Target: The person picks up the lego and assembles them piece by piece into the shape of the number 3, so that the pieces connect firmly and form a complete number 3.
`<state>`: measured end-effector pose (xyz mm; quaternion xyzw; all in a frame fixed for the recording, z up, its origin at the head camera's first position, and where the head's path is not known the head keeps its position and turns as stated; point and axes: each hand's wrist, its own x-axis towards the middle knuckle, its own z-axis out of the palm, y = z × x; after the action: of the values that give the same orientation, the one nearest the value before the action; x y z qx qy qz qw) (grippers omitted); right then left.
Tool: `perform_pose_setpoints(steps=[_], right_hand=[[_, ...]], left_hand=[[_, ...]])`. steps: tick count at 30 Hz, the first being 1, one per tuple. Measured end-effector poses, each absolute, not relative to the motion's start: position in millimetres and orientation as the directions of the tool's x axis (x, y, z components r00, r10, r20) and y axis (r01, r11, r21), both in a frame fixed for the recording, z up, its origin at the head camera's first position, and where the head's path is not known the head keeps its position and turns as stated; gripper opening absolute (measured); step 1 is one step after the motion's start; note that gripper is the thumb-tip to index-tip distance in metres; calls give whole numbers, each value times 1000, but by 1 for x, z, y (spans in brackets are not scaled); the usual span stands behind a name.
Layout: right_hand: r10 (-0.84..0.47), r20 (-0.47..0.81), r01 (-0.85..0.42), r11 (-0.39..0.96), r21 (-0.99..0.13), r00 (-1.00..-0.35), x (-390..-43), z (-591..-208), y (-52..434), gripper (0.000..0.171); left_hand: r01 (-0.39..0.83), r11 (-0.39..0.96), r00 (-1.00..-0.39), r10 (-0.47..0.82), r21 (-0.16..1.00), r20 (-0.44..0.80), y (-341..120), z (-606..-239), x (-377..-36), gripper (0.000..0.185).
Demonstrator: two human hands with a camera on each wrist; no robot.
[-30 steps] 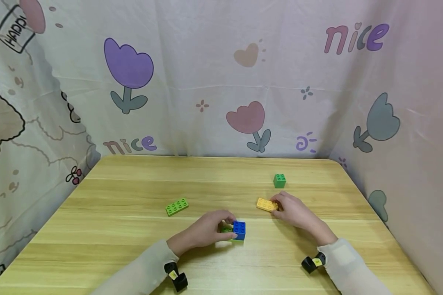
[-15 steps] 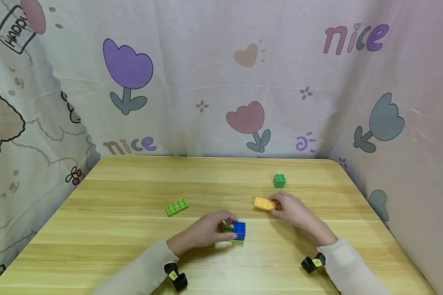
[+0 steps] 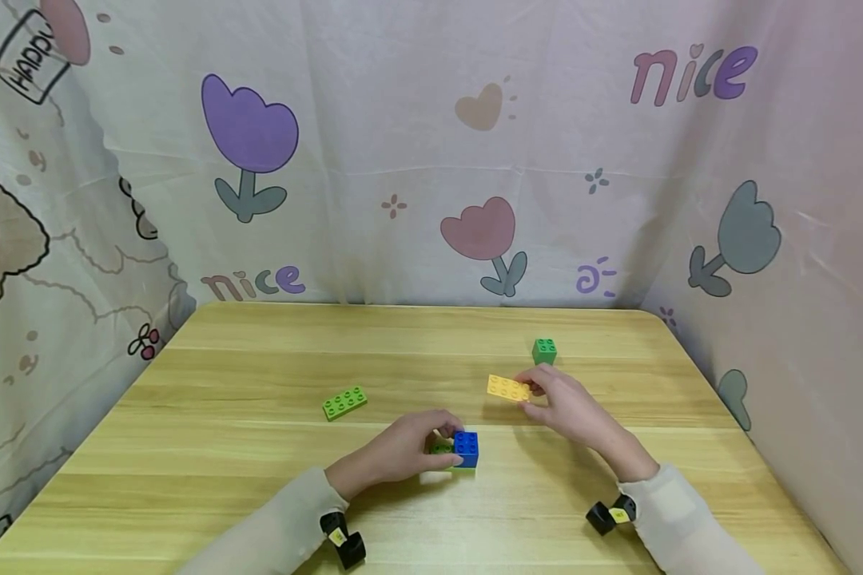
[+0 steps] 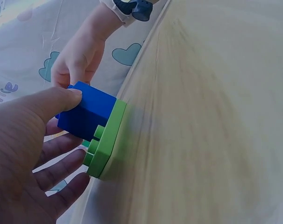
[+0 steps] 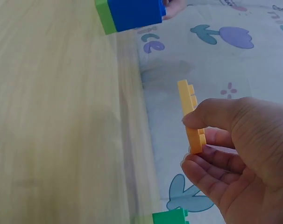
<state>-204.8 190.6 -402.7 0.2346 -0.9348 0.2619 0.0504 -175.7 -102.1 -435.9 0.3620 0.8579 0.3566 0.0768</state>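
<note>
My left hand pinches a blue building brick between thumb and fingers. That brick stands on one end of a light green flat brick, whose bare studs show beside it in the left wrist view. With thumb and fingertips my right hand pinches a yellow flat brick by its right end. The right wrist view shows the yellow brick edge-on, raised off the table, its studs facing the palm.
A second light green flat brick lies on the wooden table to the left. Behind my right hand stands a small green brick. A printed curtain hangs along the table's back and sides.
The right hand has lifted the yellow brick off the table and shifted it slightly left and away. My left hand and the blue brick have stayed in place.
</note>
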Motion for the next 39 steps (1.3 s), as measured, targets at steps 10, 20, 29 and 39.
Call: perform_pose_setpoints(steps=[10,20,29,39], right_hand=[[-471,276,-543,660,-519,-838,-195,-391,181,36],[-563,329,-646,575,-503,-758,-186,-387,173,35],[-588,303,-650,574,-498,-750,-177,-383,165,36],[-627,269,-659,548,-515,-731,-172,-384,158,36]], left_hand=[[577,477,-721,679,663,139,-102,-436,-176,33],[572,477,-728,670,667,145,-101,-438,-176,31],[596,494,-730,661,633,172,-102,-437,-174,30],[588,488,-737,652,645,178,-101,-437,-175,29]])
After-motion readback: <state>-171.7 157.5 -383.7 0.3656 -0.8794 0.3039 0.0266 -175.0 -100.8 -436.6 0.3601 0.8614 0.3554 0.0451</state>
